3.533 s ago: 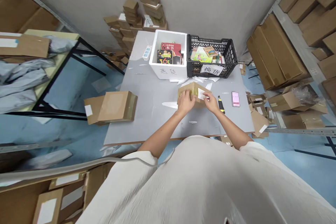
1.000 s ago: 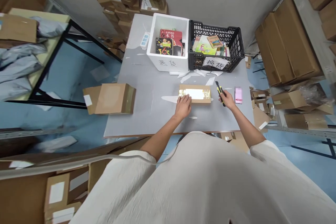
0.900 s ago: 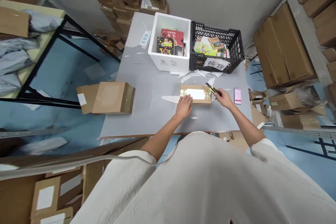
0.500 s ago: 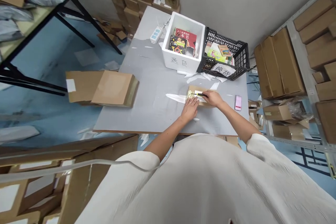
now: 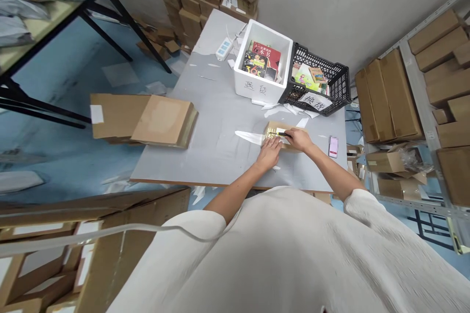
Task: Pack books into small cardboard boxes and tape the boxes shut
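A small taped cardboard box (image 5: 273, 129) with a white label lies on the grey table (image 5: 220, 137). My left hand (image 5: 270, 152) rests flat against its near edge. My right hand (image 5: 300, 139) grips a black and yellow utility knife (image 5: 283, 134), whose tip lies on the box's top, pointing left. Both forearms reach out from my white top.
A white foam bin (image 5: 262, 66) of books and a black crate (image 5: 319, 85) stand at the table's back. A pink phone (image 5: 333, 146) lies to the right, paper scraps (image 5: 246, 136) to the left. Flat cartons (image 5: 147, 120) overhang the left edge. Shelves of boxes (image 5: 422, 88) line the right.
My right hand picked up the utility knife from the table and brought it left onto the box top. My left hand stayed at the box. The view shifted right.
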`<state>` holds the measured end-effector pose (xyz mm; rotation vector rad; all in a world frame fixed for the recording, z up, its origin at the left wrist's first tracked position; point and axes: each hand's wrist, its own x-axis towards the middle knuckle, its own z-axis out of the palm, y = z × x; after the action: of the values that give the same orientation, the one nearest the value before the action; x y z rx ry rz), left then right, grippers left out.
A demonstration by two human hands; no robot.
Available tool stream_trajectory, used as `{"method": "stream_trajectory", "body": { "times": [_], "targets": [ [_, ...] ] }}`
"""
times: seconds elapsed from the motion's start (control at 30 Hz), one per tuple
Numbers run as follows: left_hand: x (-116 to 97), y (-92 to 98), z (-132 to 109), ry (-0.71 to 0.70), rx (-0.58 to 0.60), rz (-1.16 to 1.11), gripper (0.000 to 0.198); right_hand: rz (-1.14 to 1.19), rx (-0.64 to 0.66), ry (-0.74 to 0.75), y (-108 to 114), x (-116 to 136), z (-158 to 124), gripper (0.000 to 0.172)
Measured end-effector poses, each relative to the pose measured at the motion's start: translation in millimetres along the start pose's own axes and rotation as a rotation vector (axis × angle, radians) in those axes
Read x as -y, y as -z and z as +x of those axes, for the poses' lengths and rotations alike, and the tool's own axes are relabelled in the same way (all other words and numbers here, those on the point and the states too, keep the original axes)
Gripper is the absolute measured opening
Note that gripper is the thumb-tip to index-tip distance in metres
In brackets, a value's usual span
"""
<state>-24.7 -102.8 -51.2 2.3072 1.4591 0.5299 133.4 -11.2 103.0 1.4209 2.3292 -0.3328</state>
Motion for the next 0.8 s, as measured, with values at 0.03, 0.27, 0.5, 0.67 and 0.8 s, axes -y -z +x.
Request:
{"method": "stream_trajectory", "body": {
  "times": [0.03, 0.27, 0.5, 0.67, 0.8],
  "targets": [
    [0.1, 0.2, 0.1, -0.002, 0.002, -0.001, 0.078, 0.000, -0.002, -0.002, 0.1, 0.5, -0.1, 0.041],
    [-1.4, 3.4, 0.4, 0.005, 0.026, 0.004, 0.075, 0.003, -0.003, -0.016, 0.8, 5.2, -0.6, 0.041],
    [-2.6, 5.9, 0.6, 0.008, 0.025, -0.007, 0.076, -0.034, 0.018, -0.009, 7.7, 7.8, 0.4, 0.041],
    [-2.1, 5.8, 1.8, 0.002, 0.024, -0.030, 0.079, -0.061, 0.031, 0.003, 11.1, 7.7, 4.9, 0.041],
    [-2.1, 6.3, 2.5, 0.011, 0.030, -0.026, 0.079, -0.073, 0.034, 0.009, 11.9, 8.1, 7.7, 0.040]
  ]
}}
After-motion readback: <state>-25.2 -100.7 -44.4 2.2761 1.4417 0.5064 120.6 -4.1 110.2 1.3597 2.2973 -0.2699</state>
